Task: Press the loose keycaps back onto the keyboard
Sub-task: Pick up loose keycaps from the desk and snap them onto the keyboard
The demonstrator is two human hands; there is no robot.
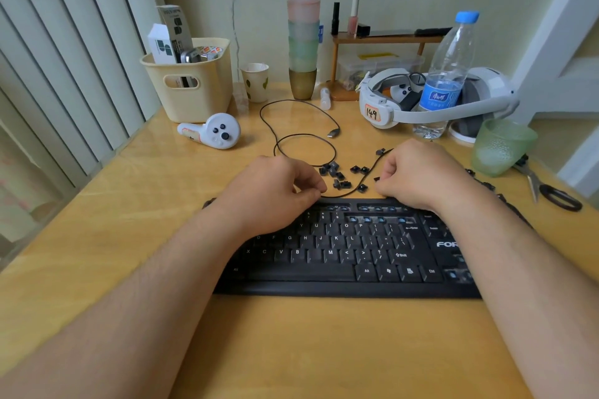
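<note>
Both hands at the keyboard (343,256), frame centre: left hand (275,191) curled, apparently empty; right hand (418,175) pinching a keycap (377,179) (I think). Square it over an empty socket, press straight down.

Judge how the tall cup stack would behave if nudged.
The cup stack is probably tippy: it stands many cups tall on one narrow gold base cup. The cups look like translucent plastic, so likely light. If pushed high up, it may topple toward the paper cup or shelf.
</note>
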